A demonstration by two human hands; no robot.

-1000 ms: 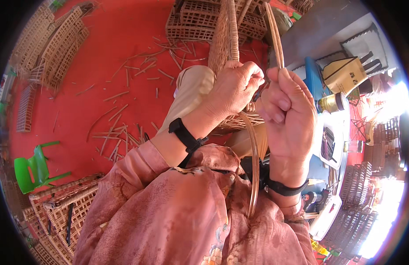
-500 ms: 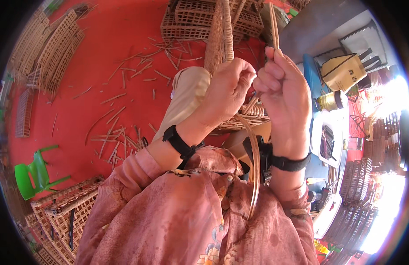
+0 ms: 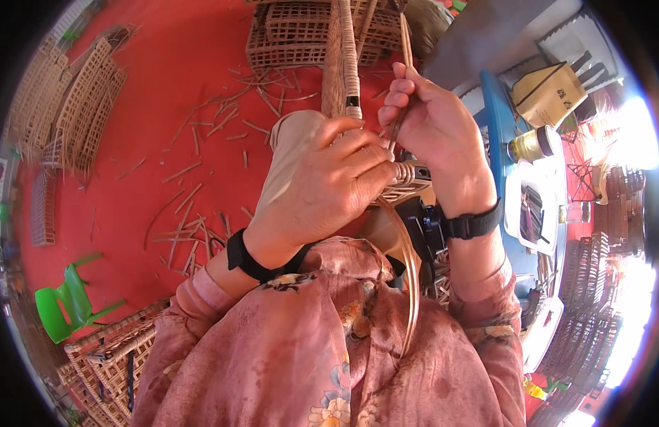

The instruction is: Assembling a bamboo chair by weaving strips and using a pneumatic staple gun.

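— Left of the left hand (image 3: 322, 188), what lies on the red floor (image 3: 166, 107)?
— Loose cane offcuts (image 3: 194, 213), dropped out of the way, well apart from the work.
— And the left hand itself?
— Closed over the wrapped rim of the woven cane frame (image 3: 408, 181), likely steadying it on the lap.
— Just beside it?
— The right hand (image 3: 433, 132) pinches a thin cane strip (image 3: 403, 85), pulled up taut so the wrap stays tight.
— Further right?
— A blue desk (image 3: 497, 135) with a jar (image 3: 532, 144), within reach.
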